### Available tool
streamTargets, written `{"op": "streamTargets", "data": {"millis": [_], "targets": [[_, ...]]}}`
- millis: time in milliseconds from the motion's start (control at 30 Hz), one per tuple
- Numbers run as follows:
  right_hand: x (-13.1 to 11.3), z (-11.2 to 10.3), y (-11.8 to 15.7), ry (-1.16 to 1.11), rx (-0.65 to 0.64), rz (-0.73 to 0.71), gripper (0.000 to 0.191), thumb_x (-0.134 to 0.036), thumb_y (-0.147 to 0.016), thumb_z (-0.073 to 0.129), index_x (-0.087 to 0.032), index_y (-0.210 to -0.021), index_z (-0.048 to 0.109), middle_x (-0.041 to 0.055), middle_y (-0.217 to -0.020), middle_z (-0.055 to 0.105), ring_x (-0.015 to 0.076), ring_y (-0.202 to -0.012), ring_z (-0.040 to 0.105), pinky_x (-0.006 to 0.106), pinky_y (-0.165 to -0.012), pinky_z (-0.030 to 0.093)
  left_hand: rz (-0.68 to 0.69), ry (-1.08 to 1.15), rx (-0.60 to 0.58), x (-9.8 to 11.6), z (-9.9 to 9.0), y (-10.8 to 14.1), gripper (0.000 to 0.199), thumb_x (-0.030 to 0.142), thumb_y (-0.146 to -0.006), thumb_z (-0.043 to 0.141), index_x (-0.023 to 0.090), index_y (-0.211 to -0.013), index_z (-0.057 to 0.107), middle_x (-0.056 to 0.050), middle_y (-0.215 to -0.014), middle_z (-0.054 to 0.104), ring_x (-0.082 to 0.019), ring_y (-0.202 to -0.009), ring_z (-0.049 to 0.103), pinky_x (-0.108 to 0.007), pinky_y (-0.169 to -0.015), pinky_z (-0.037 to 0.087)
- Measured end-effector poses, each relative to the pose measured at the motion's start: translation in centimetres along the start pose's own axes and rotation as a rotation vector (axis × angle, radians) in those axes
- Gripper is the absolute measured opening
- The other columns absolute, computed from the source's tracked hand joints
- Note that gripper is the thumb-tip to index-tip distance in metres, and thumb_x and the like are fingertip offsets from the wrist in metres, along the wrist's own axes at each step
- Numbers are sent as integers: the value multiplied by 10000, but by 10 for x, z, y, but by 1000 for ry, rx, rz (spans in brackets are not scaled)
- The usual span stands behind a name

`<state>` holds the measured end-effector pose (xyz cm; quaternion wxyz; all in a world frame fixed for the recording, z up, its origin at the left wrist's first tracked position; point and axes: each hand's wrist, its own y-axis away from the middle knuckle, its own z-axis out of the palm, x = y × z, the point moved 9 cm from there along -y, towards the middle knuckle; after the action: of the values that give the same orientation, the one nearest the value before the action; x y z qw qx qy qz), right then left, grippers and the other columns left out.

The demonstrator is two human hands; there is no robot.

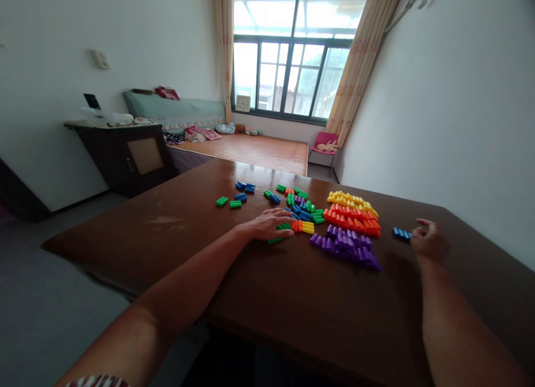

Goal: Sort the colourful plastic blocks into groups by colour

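Observation:
My left hand (271,225) lies with fingers spread over green blocks (276,240), beside an orange block (296,226) and a yellow block (308,227). At the right, my right hand (428,239) is beside a row of blue blocks (401,233); its index finger is raised and partly bent, and the other fingers are hard to make out. Between the hands stand piles of yellow blocks (351,200), orange blocks (353,219) and purple blocks (346,245). Loose blue blocks (298,213) and green blocks (319,216) lie just beyond my left hand.
More green pieces (222,201) and blue pieces (245,187) are scattered toward the far left of the brown table (167,236). Beyond it are a low bed (259,150), a dark cabinet (121,155) and a pink chair (324,139).

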<state>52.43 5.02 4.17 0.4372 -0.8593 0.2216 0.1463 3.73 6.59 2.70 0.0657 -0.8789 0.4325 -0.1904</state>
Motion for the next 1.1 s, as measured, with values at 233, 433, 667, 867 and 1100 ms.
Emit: {"op": "streamTargets", "data": {"millis": [233,433,667,867,1100], "targets": [[-8,3,3,10,-44,-51,411,-224,-794,410,-127,-1097,670,144,-958,635,253,-847,559,369,-771,419,-231,-132,64,-30,-4,5,401,462,-886,538,384,-1278,572,-5,-1443,486,-276,-1366,360,-515,-1143,190],[-3,4,2,-8,-46,-49,401,-243,-794,417,-157,-1098,663,148,-990,628,294,-912,580,406,-784,432,-611,-199,651,-93,-88,54,309,362,-924,462,285,-1139,670,-61,-1354,558,-287,-1330,380,-518,-1141,179],[5,17,3,18,-102,-53,381,-263,-795,412,-188,-1057,678,148,-979,637,314,-894,598,434,-763,452,-1006,79,695,-175,-81,109,285,367,-877,505,216,-1052,670,-130,-1181,651,-316,-1192,521,-503,-1023,371],[15,24,1,13,-72,-62,385,-271,-791,416,-204,-1058,684,153,-992,657,317,-898,608,430,-736,464,-797,72,709,-163,-74,76,386,292,-939,352,135,-1171,618,-142,-1265,610,-232,-1203,531,-380,-1060,372],[14,27,3,22,-91,-59,387,-268,-797,412,-206,-1061,687,147,-966,658,322,-878,610,430,-743,457,-790,8,512,-165,-58,50,359,306,-881,488,197,-1185,645,-127,-1303,597,-288,-1214,526,-449,-1038,394]]}}
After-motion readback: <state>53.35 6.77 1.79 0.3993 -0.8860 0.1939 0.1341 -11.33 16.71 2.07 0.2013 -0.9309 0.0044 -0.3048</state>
